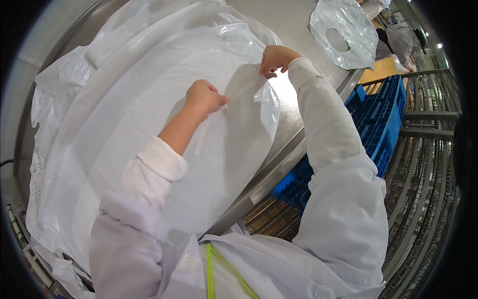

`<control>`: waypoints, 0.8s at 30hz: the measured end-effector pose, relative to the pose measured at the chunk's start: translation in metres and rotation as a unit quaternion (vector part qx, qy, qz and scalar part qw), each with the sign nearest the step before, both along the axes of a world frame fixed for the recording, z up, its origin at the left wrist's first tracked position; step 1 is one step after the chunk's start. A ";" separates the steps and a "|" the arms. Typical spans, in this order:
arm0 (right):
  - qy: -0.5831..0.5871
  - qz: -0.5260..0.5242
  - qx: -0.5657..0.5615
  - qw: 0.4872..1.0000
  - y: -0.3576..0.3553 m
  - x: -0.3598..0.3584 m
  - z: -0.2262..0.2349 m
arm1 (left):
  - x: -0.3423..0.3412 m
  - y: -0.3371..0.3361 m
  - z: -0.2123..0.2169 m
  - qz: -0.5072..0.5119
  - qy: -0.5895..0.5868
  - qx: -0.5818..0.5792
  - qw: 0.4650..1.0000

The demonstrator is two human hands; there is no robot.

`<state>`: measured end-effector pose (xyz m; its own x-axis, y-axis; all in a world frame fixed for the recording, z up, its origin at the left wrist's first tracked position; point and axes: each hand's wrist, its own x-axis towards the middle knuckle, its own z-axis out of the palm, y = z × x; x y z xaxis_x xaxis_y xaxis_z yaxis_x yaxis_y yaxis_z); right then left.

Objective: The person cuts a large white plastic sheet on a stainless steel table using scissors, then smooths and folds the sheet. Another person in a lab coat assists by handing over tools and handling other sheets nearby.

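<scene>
White plastic sheet (pixel 189 199) spreads under and ahead of both hands on metal table (pixel 286 25), long axis running away from body. Left hand (pixel 203 98) closed, seemingly pinching film inboard; right hand (pixel 274 61), nearer the right edge, grips there. Blue crate (pixel 381 127) lower right, contents unclear. Holed plastic piece (pixel 357 32) beyond.

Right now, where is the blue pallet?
In the head view, the blue pallet is on the right, beside the metal table and partly hidden by the right sleeve; the white plastic lies to its left.
</scene>
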<state>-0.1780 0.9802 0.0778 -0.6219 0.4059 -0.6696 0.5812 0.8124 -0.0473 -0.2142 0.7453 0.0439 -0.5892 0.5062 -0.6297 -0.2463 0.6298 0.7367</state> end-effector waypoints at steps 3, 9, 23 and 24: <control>-0.008 -0.007 -0.007 1.000 0.002 -0.002 -0.006 | -0.001 0.002 0.002 0.007 -0.004 -0.003 1.000; 0.006 -0.005 -0.016 1.000 0.005 -0.001 -0.010 | -0.005 0.007 -0.004 0.009 -0.016 -0.005 1.000; 0.064 -0.026 -0.072 0.995 0.000 0.008 0.014 | -0.011 -0.003 -0.004 0.016 -0.058 0.052 0.997; 0.079 -0.034 -0.097 0.992 -0.001 0.011 0.019 | -0.014 -0.008 -0.005 0.001 -0.013 0.058 0.998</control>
<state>-0.1670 0.9791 0.0970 -0.7002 0.3242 -0.6362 0.6080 0.7377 -0.2933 -0.2279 0.7378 0.0386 -0.5751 0.5747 -0.5823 -0.2679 0.5401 0.7978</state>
